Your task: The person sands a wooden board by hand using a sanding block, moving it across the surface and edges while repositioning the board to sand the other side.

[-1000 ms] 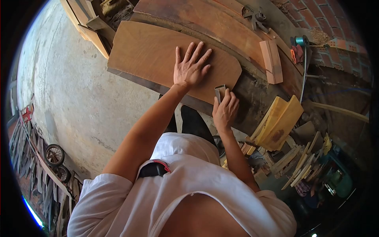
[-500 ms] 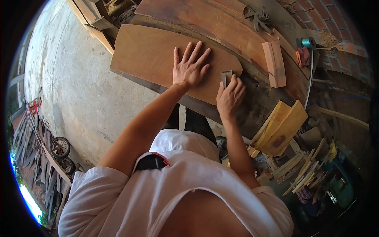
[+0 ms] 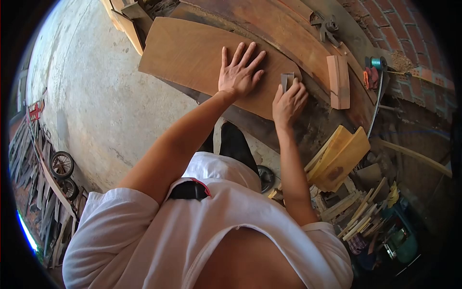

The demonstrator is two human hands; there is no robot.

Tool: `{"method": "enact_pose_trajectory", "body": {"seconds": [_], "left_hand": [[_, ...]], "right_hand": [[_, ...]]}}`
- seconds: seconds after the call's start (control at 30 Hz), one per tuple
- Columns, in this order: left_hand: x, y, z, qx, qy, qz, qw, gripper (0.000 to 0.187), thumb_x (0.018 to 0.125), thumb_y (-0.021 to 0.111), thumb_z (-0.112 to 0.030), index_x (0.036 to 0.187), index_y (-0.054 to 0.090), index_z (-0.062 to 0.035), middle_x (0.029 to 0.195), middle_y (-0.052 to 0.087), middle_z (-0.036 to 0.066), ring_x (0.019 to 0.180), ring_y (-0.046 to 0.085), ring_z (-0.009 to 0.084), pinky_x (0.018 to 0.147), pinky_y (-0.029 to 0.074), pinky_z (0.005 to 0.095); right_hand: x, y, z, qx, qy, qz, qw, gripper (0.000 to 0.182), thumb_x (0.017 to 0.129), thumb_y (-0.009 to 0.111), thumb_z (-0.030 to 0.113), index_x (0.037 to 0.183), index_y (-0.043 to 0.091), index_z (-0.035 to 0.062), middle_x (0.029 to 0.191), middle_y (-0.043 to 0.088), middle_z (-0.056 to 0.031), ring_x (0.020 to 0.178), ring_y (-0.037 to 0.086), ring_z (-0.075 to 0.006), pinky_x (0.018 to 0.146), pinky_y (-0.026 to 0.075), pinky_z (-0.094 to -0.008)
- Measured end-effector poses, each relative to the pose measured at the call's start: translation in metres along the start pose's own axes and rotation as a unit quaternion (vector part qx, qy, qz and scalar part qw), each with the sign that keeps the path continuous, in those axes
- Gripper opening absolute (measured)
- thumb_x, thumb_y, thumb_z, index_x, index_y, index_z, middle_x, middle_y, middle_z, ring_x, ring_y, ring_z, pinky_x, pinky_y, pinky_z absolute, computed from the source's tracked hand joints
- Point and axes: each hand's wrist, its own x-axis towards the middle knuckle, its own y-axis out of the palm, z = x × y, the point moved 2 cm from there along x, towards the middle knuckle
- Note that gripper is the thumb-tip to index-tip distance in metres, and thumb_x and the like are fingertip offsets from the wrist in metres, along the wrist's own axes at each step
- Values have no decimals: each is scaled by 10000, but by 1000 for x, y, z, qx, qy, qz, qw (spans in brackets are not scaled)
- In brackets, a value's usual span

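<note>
A broad brown wooden board [image 3: 187,53] with a rounded right end lies on the workbench [image 3: 255,123]. My left hand [image 3: 239,74] rests flat on the middle of the board, fingers spread, holding nothing. Near the rounded end, my right hand [image 3: 289,102] is closed around a small dark block-like tool [image 3: 287,80], whose upper end shows above the fingers at the board's surface. The palm side of the right hand is hidden.
Beyond the board lie long brown planks [image 3: 255,21], a short wood block [image 3: 339,82], a metal clamp-like part [image 3: 328,26] and a teal spool [image 3: 378,63]. Yellowish boards [image 3: 339,156] and scrap sticks [image 3: 361,214] stand at the right. Wheels [image 3: 62,164] are at the left.
The whole view has shifted, so the board and both hands appear slightly higher and further right. My left hand stays flat on the board; my right hand still holds the tool near the rounded end.
</note>
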Motion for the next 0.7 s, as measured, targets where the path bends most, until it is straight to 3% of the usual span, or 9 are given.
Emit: {"method": "enact_pose_trajectory", "body": {"seconds": [0.13,0.27,0.37,0.47,0.57,0.7], "left_hand": [[-1,-1,3,-31,31,8,999,553,1047,398,-518,1576,363,-362,1679,278,-32,1553,228,229,1254,34,610],[-2,-6,22,-113,42,-16,993,611,1009,534,-439,1584,343,-356,1683,262,-3,1550,232,242,1249,38,622],[-21,-26,89,-34,-132,-109,985,662,994,579,-426,1599,322,-341,1689,250,15,1561,191,293,1236,27,636],[-33,-27,153,54,-253,-94,961,634,1020,487,-525,1593,358,-286,1684,261,60,1560,192,305,1232,44,634],[-34,-31,161,62,-268,-95,957,639,1017,474,-545,1588,374,-274,1679,272,64,1557,199,311,1233,56,631],[-31,-39,161,37,-262,-77,961,648,1000,504,-528,1578,394,-257,1669,293,54,1549,218,309,1243,61,609]], "right_hand": [[-97,-30,28,39,-83,75,993,551,924,714,243,1355,497,-23,1233,531,-183,1061,573,-376,867,494,-482],[-78,-39,11,102,-124,139,977,542,953,683,269,1357,488,-36,1239,524,-197,1079,557,-395,921,473,-492],[-16,-32,-27,36,-104,81,991,512,986,641,278,1366,488,-29,1259,531,-203,1101,529,-395,938,446,-504],[30,-12,-50,13,-162,96,982,506,991,643,266,1374,485,-25,1268,536,-190,1100,525,-387,947,441,-501],[56,1,-28,28,-219,105,969,518,978,663,269,1372,492,-22,1270,538,-190,1101,521,-384,945,448,-494],[102,50,103,118,-312,81,939,534,942,701,280,1350,509,-6,1216,562,-159,1068,540,-356,914,464,-490]]}}
